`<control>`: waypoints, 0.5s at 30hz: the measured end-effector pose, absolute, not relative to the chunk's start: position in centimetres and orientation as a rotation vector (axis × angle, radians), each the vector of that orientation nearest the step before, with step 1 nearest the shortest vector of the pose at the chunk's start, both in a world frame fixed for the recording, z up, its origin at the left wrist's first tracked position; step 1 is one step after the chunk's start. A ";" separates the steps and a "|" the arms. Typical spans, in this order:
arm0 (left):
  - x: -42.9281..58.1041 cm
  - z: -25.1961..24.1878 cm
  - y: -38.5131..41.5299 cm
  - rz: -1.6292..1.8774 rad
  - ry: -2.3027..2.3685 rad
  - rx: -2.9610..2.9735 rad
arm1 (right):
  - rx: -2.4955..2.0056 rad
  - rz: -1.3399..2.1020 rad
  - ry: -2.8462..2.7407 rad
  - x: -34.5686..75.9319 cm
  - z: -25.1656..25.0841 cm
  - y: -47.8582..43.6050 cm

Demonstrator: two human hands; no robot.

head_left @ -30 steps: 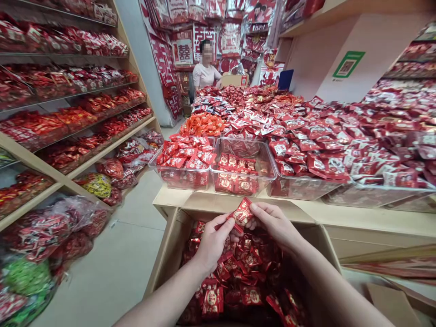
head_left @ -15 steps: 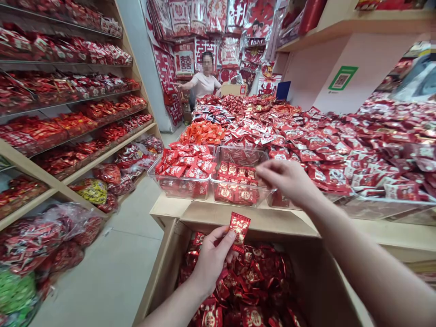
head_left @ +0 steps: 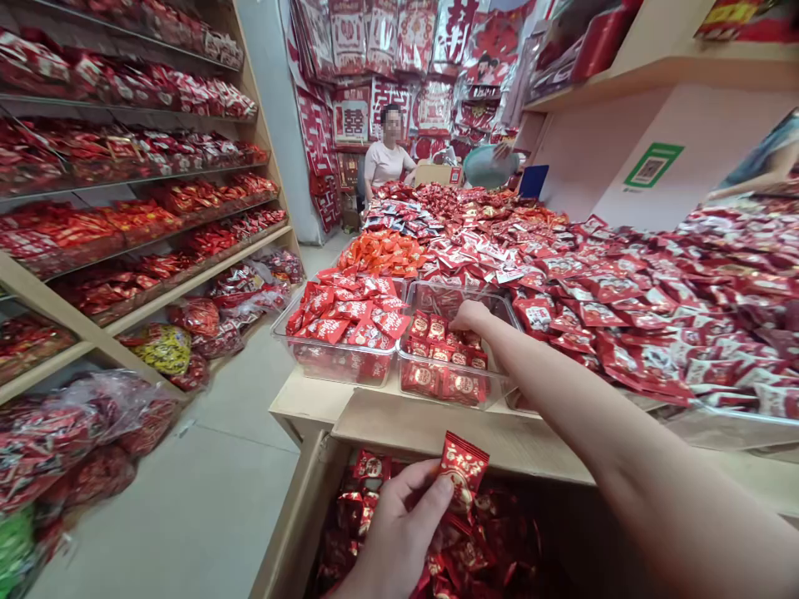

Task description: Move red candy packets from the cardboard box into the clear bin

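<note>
Between the thumb and fingers of my left hand (head_left: 415,507) is a small red wrapped candy packet (head_left: 463,474) with gold print, held upright above an open cardboard box (head_left: 399,424). Many similar red packets (head_left: 449,557) lie loose inside that box. My right hand (head_left: 473,319) reaches into a clear plastic bin (head_left: 499,387), its fingers curled downward over the packets. Rows of red-and-gold packets (head_left: 440,353) are stacked in this bin. Whatever the right fingers hold is hidden by the hand.
Beside it, another clear bin (head_left: 293,341) is heaped with red packets. More packets cover the counter (head_left: 300,399) behind and to the right. Shelves (head_left: 137,179) of candy and bagged candy (head_left: 81,433) line the left. A person (head_left: 387,154) sits at the back; another person's arm (head_left: 755,175) shows right.
My right hand has moved from above the bin's right side down into it. My left hand still holds its packet. At the back, the seated person has lowered an outstretched arm.
</note>
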State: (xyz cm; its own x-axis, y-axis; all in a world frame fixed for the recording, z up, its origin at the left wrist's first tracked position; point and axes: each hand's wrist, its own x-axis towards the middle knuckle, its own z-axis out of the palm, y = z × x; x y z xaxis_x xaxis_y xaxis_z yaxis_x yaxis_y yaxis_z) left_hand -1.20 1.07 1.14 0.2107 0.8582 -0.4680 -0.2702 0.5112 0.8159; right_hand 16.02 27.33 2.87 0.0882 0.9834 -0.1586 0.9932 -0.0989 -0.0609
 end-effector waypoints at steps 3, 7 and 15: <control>-1.0 1.3 0.9 0.856 1.053 0.658 | 2.321 -0.252 1.989 16.2 1.8 27.5; -1.0 1.4 0.8 0.853 1.032 0.668 | 2.389 -0.260 1.955 16.0 1.1 27.5; -0.9 1.6 0.8 0.895 1.015 0.707 | 2.469 -0.412 1.917 15.9 1.2 27.7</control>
